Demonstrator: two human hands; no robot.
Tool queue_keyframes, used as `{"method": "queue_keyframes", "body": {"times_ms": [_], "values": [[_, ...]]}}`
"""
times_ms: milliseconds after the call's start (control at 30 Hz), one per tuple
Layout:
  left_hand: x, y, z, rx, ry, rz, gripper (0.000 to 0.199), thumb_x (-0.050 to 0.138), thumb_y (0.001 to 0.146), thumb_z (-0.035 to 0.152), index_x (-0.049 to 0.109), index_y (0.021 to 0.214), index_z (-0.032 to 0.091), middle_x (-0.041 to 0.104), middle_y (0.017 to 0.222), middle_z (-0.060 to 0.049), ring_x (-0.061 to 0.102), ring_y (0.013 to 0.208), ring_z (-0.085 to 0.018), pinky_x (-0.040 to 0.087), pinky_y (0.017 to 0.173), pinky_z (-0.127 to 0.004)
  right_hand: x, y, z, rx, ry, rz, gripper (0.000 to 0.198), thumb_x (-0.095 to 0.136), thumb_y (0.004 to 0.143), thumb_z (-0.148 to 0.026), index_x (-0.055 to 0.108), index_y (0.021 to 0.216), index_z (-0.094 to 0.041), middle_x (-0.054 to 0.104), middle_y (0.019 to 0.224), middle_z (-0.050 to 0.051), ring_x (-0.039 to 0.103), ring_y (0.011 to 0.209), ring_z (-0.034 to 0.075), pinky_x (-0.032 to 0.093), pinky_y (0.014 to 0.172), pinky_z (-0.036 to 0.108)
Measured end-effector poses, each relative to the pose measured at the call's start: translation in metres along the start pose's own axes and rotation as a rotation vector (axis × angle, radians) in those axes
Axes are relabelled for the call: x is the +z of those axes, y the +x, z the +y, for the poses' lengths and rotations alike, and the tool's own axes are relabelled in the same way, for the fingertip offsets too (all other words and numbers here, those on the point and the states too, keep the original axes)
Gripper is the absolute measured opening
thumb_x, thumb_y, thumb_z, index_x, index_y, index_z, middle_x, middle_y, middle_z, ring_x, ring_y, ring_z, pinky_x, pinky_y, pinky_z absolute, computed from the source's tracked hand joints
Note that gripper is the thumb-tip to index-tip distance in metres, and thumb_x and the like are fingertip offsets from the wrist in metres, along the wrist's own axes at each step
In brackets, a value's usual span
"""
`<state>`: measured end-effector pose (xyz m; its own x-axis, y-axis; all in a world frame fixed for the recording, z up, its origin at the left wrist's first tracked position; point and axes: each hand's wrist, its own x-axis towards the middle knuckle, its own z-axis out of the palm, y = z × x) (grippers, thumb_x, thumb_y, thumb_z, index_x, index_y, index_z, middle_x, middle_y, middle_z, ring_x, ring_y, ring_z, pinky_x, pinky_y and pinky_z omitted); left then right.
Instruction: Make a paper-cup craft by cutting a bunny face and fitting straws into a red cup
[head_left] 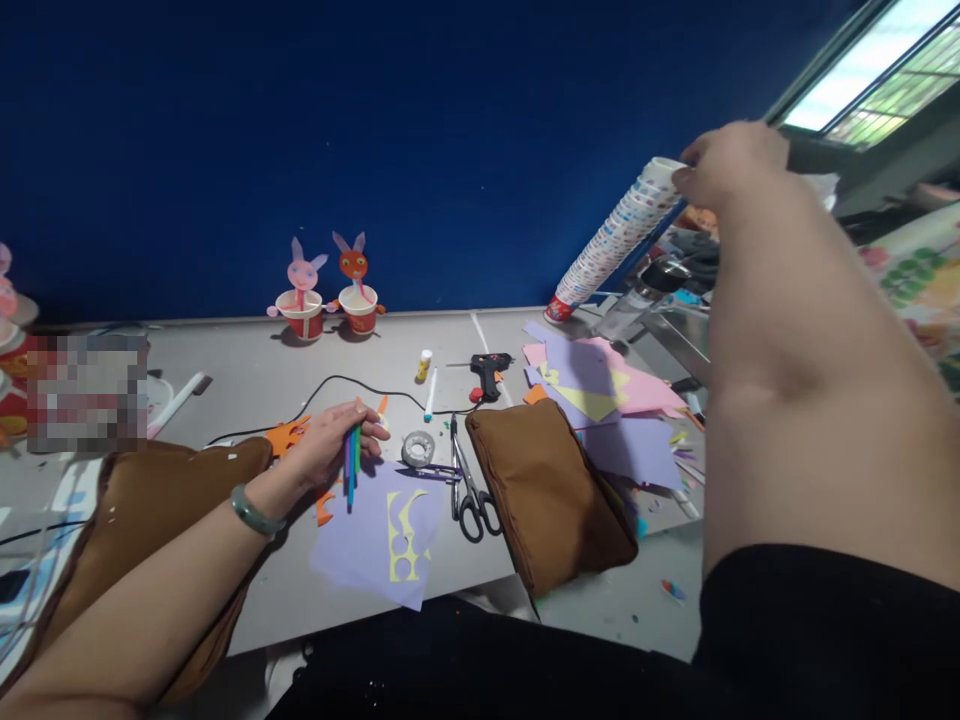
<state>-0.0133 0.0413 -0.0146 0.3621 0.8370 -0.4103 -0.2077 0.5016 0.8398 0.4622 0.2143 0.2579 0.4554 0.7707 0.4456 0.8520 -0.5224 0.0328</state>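
My right hand [731,165] reaches far out to the right, its fingers closed at the rim of the top cup of a tall leaning stack of paper cups [619,235]. The stack's red bottom cup rests on the table near the blue wall. My left hand [337,445], with a green bangle at the wrist, is closed around several thin coloured sticks [351,470] in blue, green and purple; I cannot tell if they are straws. Below it lie purple paper sheets [352,550] and a yellow sheet with round cut-outs [405,545].
Two rabbit-headed paper cups [304,318] stand by the wall. Centre table holds a glue gun [489,372], a glue stick [424,365], a marker [430,395], tape [418,449] and scissors [476,500]. Brown cushions [551,490] lie at the front edge. A bottle [637,300] stands beside the stack.
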Motion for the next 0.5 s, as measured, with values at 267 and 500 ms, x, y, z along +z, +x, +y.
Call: {"method": "queue_keyframes", "body": {"times_ms": [267, 500], "values": [[0.0, 0.0, -0.006, -0.088, 0.039, -0.055, 0.026, 0.075, 0.086, 0.036, 0.059, 0.095, 0.017, 0.078, 0.078, -0.01, 0.074, 0.06, -0.018, 0.056, 0.052, -0.023, 0.02, 0.038, 0.014, -0.025, -0.012, -0.075, 0.047, 0.059, 0.077, -0.005, 0.046, 0.032, -0.005, 0.07, 0.128, 0.023, 0.06, 0.136, 0.022, 0.043, 0.095, 0.029], [-0.003, 0.003, -0.012, -0.107, 0.064, -0.105, 0.033, 0.08, 0.083, 0.043, 0.059, 0.088, 0.018, 0.078, 0.081, -0.011, 0.074, 0.062, -0.017, 0.057, 0.053, -0.023, 0.017, 0.052, 0.016, -0.059, -0.058, -0.085, 0.037, 0.066, 0.068, -0.012, 0.051, 0.035, -0.002, 0.071, 0.12, 0.022, 0.063, 0.129, 0.019, 0.042, 0.081, 0.029]]}}
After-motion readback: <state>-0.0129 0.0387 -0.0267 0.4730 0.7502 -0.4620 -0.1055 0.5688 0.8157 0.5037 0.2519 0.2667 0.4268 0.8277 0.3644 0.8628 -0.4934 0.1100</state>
